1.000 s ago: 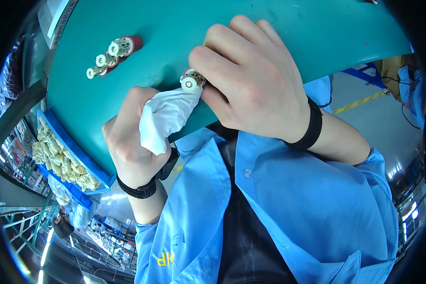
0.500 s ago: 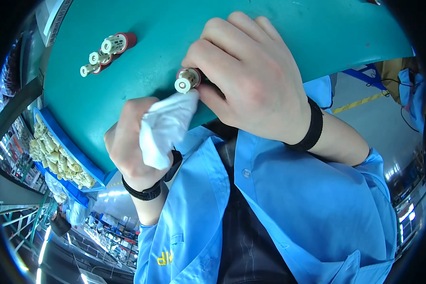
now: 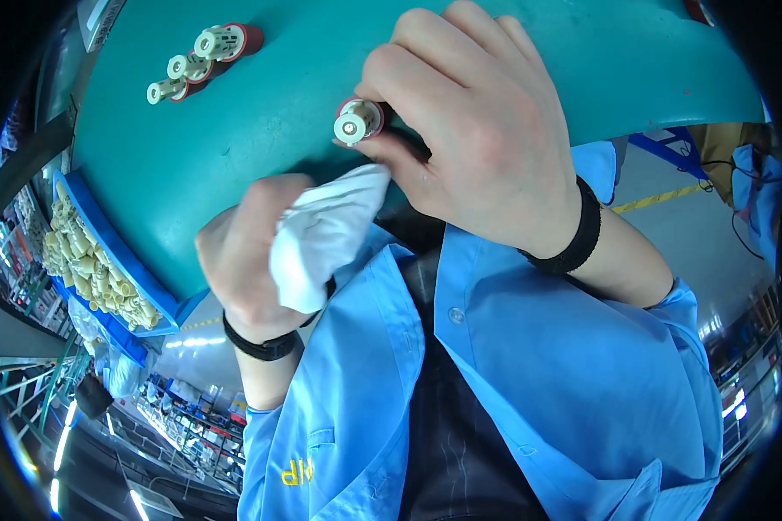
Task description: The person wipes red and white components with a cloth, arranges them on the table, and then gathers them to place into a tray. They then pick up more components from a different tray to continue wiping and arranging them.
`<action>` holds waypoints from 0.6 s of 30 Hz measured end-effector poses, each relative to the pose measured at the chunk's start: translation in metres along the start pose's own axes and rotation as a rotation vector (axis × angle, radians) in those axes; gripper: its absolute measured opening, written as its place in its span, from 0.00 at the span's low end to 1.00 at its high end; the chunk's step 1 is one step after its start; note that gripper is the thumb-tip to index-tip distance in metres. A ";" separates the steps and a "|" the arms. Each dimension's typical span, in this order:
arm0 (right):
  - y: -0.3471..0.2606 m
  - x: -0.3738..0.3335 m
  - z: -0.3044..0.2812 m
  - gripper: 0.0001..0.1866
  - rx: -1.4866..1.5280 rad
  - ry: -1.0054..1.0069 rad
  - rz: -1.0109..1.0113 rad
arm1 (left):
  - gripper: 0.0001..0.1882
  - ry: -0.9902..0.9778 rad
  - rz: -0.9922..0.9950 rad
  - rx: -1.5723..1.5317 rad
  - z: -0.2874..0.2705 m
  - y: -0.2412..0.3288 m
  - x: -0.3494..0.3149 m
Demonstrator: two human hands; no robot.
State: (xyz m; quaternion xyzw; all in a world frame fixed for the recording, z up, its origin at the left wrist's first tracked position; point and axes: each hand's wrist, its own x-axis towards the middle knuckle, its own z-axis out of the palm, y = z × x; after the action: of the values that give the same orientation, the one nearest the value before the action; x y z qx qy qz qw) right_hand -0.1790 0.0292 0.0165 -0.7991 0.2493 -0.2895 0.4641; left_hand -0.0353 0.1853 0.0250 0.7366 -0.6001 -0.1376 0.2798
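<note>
Between the thumb and fingers of my right hand [image 3: 473, 130] is a small cylindrical part [image 3: 354, 128], with a cream slotted core and a red base, its round end facing me. My left hand [image 3: 250, 247] is closed around a white cloth [image 3: 326, 234]. The cloth's upper tip reaches up to my right thumb, just below the cylindrical part. Farther left on the green table, a row of similar cream-and-red parts [image 3: 191, 65] lies close together, touching or nearly so.
A blue bin [image 3: 117, 230] full of cream plastic pieces [image 3: 87, 265] stands at the left edge of the green table [image 3: 165, 156]. Beyond the table's right edge are a blue bracket [image 3: 669, 152] and a yellow floor line [image 3: 656, 200].
The cloth tip has come away from the end of the cylindrical part. My hands, with the cloth and part, have shifted slightly right in view; the table scene has shifted upward.
</note>
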 end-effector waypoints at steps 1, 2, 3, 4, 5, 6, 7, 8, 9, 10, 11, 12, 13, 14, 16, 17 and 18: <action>0.000 -0.001 0.000 0.08 -0.042 0.001 -0.015 | 0.13 -0.035 -0.009 -0.015 0.001 0.002 0.000; 0.000 -0.001 0.001 0.08 -0.086 0.000 -0.033 | 0.13 -0.031 -0.010 -0.016 0.001 0.000 0.000; -0.001 -0.002 0.001 0.08 -0.129 0.000 -0.050 | 0.13 -0.010 0.022 -0.022 0.002 -0.007 0.001; -0.001 -0.001 0.002 0.08 -0.131 -0.001 -0.052 | 0.13 0.010 0.054 -0.029 0.002 -0.013 0.002; -0.001 -0.001 0.002 0.08 -0.116 0.000 -0.063 | 0.13 0.030 0.086 -0.036 0.001 -0.017 0.002; -0.002 0.000 0.003 0.08 -0.101 0.001 -0.074 | 0.13 0.032 0.086 -0.036 -0.001 -0.019 0.001; -0.002 0.000 0.003 0.08 -0.086 0.006 -0.082 | 0.14 0.038 0.082 -0.028 -0.004 -0.019 0.001; -0.001 -0.001 0.002 0.08 -0.086 0.009 -0.079 | 0.14 0.043 0.078 -0.020 -0.006 -0.019 0.001; -0.001 -0.001 0.001 0.08 -0.072 0.015 -0.068 | 0.14 0.049 0.074 -0.012 -0.008 -0.017 0.002; -0.001 -0.002 0.001 0.08 -0.059 0.020 -0.056 | 0.14 0.046 0.077 -0.014 -0.007 -0.014 0.002; -0.001 -0.002 0.000 0.09 -0.045 0.026 -0.044 | 0.14 0.009 0.080 -0.007 -0.005 -0.007 0.004; 0.000 -0.002 0.001 0.09 -0.044 0.026 -0.044 | 0.14 -0.026 0.080 0.003 -0.003 0.000 0.005; 0.000 -0.003 0.001 0.09 -0.075 0.026 -0.054 | 0.14 -0.061 0.079 0.013 -0.003 0.003 0.006; 0.000 -0.003 0.001 0.09 -0.106 0.026 -0.064 | 0.14 -0.062 0.078 0.014 -0.002 0.001 0.005; 0.001 -0.003 0.002 0.09 -0.134 0.024 -0.075 | 0.13 -0.003 0.068 -0.018 0.001 -0.008 0.000; 0.001 -0.001 0.003 0.10 -0.124 0.024 -0.088 | 0.12 0.031 0.060 -0.030 0.002 -0.011 -0.002; 0.001 0.000 0.004 0.10 -0.112 0.023 -0.102 | 0.12 0.036 0.055 -0.024 0.002 -0.012 -0.003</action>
State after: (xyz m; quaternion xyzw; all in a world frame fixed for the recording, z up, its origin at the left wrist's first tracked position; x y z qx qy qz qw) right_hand -0.1761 0.0311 0.0139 -0.8322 0.2295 -0.3074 0.4003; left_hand -0.0277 0.1897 0.0166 0.7188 -0.6132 -0.1241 0.3030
